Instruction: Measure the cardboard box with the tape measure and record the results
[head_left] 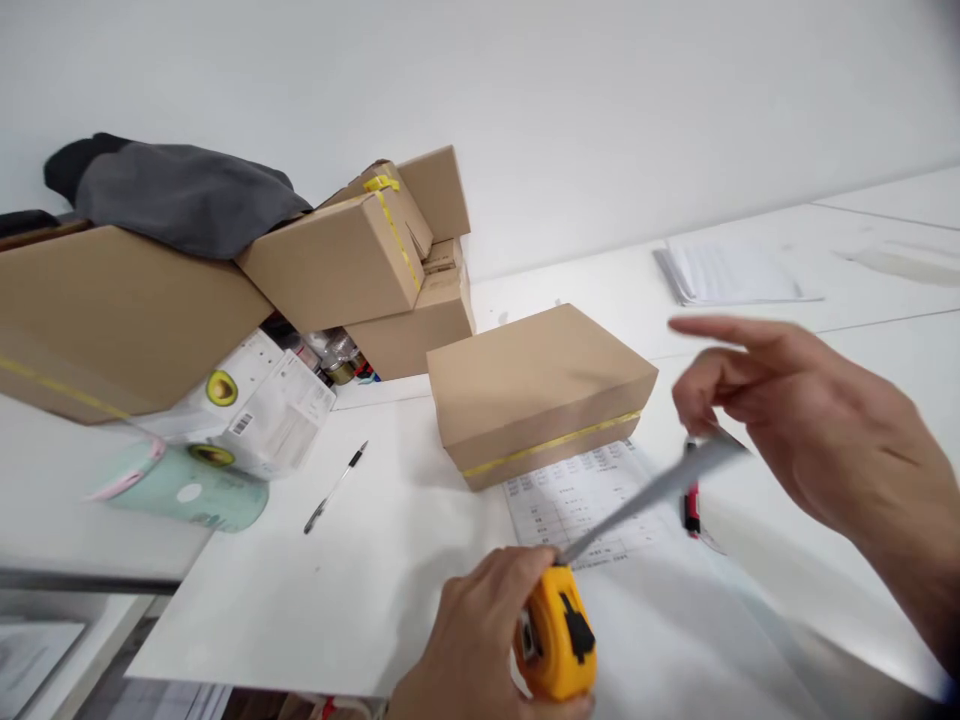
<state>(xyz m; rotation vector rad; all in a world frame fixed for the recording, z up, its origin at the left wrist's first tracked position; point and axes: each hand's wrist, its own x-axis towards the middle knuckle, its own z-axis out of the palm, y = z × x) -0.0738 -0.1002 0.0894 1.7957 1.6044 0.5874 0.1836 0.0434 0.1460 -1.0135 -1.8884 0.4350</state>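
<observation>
A yellow tape measure (pixel 562 635) with a black clip is wrapped in my left hand (pixel 480 635), near the table's front edge. Its grey blade (pixel 645 500) is pulled out, slanting up to the right and blurred. My right hand (pixel 817 425) grips the blade's far end with curled fingers, while its index finger points left. Just behind the blade sits a closed cardboard box (pixel 540 380) with a yellow strip along its side. The box rests partly on a printed sheet (pixel 577 505). A red and black pen-like object (pixel 691 500) lies beneath the blade near my right hand.
Stacked cardboard boxes (pixel 330 260) stand at the back left, a dark cloth (pixel 187 195) over them. Nearby are a white avocado-print carton (pixel 262 410) and a mint-green pouch (pixel 187 490). A pen (pixel 335 488) lies on the white table (pixel 315 600). Papers (pixel 735 272) lie at the back right.
</observation>
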